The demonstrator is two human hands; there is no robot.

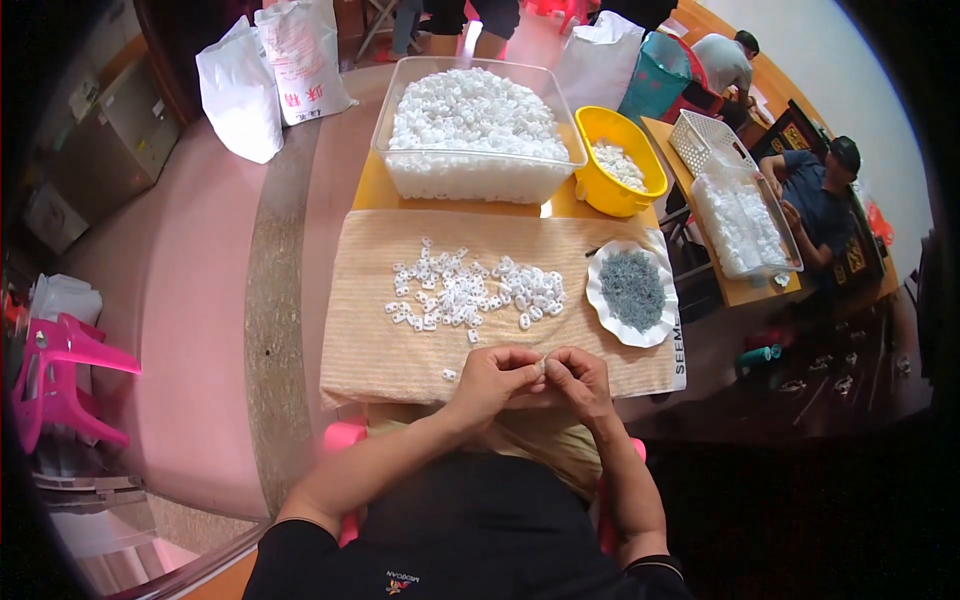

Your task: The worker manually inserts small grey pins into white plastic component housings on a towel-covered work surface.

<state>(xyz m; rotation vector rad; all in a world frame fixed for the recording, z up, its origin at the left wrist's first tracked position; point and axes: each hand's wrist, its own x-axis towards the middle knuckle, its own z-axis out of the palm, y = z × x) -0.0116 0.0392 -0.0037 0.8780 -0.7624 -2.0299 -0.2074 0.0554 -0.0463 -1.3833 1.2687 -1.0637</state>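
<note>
At the front edge of the cloth-covered table, my left hand (492, 378) and my right hand (580, 378) meet fingertip to fingertip. Both are pinched closed on a small pale piece (542, 366), mostly hidden by the fingers, so its kind does not show. Just beyond them lies a loose pile of small white plastic pieces with two holes (460, 292). A single white piece (449, 374) rests left of my left hand. To the right of the pile, a white scalloped plate (597, 296) holds a heap of small grey-blue metal-looking parts (632, 290).
A large clear bin (480, 178) full of white pieces stands at the table's back, beside a yellow basket (615, 200). On the right, a co-worker (815, 195) sits by another table with a clear bin (745, 225). A pink stool (75, 365) and white sacks (300, 65) are at left.
</note>
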